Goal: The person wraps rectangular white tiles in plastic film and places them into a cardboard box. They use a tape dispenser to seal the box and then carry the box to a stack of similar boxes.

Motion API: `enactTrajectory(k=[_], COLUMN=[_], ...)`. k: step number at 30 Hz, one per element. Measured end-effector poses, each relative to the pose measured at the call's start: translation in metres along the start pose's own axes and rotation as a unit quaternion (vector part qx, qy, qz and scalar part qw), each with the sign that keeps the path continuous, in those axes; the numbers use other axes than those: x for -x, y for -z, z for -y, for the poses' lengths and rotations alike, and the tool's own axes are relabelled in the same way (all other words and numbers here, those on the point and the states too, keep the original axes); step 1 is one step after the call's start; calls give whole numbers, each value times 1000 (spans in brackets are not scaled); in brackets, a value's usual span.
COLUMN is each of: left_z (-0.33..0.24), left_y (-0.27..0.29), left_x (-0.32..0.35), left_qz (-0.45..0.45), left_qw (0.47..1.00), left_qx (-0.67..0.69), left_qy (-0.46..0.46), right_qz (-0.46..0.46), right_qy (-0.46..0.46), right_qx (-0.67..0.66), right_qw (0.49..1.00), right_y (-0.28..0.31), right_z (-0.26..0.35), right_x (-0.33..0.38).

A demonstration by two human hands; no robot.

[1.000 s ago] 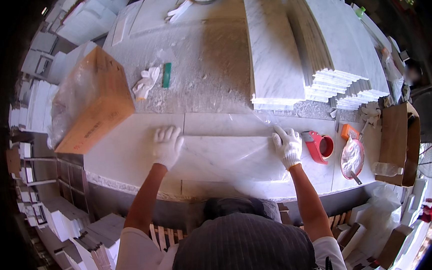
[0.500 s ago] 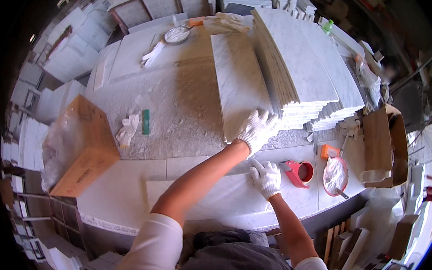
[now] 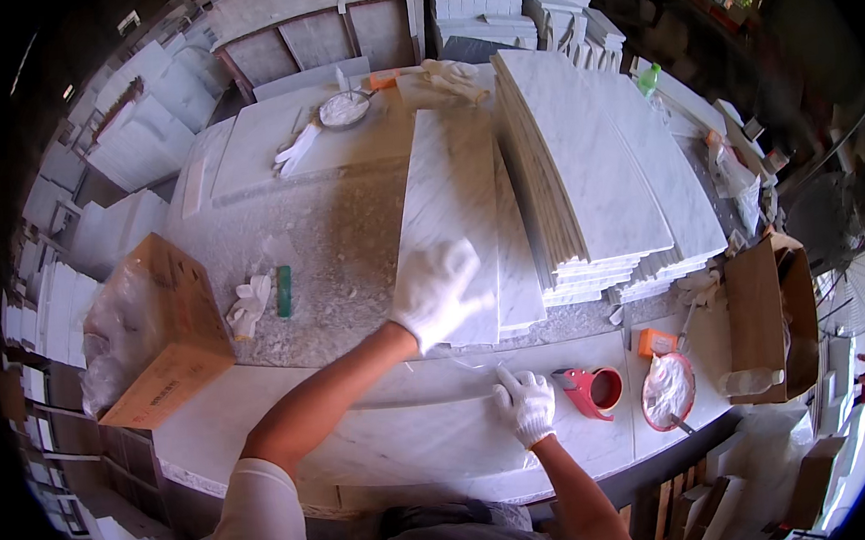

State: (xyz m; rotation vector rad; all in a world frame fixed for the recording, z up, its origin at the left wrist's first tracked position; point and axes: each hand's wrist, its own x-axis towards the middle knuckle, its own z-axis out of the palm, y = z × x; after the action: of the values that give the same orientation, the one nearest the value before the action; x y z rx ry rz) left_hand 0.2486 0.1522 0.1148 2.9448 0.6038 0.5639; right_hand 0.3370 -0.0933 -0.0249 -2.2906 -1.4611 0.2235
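Observation:
My left hand (image 3: 439, 292), in a white knitted glove, is over the near part of a long grey-veined marble slab (image 3: 447, 184). Its thumb stands apart and its fingers are blurred by motion; it seems to lie flat on the slab. A second slab (image 3: 518, 264) shows from under that one's right side. Lower down, my gloved right hand (image 3: 527, 407) rests on a pale slab (image 3: 424, 441) along the front, fingers spread and nothing visible in them. A red tape dispenser (image 3: 593, 391) stands just to its right.
Marble slabs are stacked (image 3: 585, 159) at the right. A bowl of white paste (image 3: 668, 390), an orange box (image 3: 656, 342) and an open carton (image 3: 755, 298) stand right of the dispenser. At the left are another carton (image 3: 171, 328), loose gloves (image 3: 250, 308) and a green block (image 3: 284, 291).
My left hand has moved left, and the upper slab has shifted left too, baring the slab under it. My right hand stays on the front slab. The whole view has tilted slightly.

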Motion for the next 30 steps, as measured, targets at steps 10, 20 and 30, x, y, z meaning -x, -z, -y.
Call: enactTrajectory(k=[10, 20, 30], left_z=[138, 74, 12], left_y=[-74, 9, 166], left_x=[-6, -9, 158], left_qz=[120, -13, 107], left_qw=[672, 662, 869], left_qx=[610, 621, 331], left_qy=[403, 420, 352], right_qz=[-13, 10, -16], right_qy=[5, -3, 35], right_qx=[-8, 24, 1], right_qw=[1000, 1000, 999], right_y=[-2, -7, -10], right_z=[-1, -5, -10], right_x=[-4, 0, 3])
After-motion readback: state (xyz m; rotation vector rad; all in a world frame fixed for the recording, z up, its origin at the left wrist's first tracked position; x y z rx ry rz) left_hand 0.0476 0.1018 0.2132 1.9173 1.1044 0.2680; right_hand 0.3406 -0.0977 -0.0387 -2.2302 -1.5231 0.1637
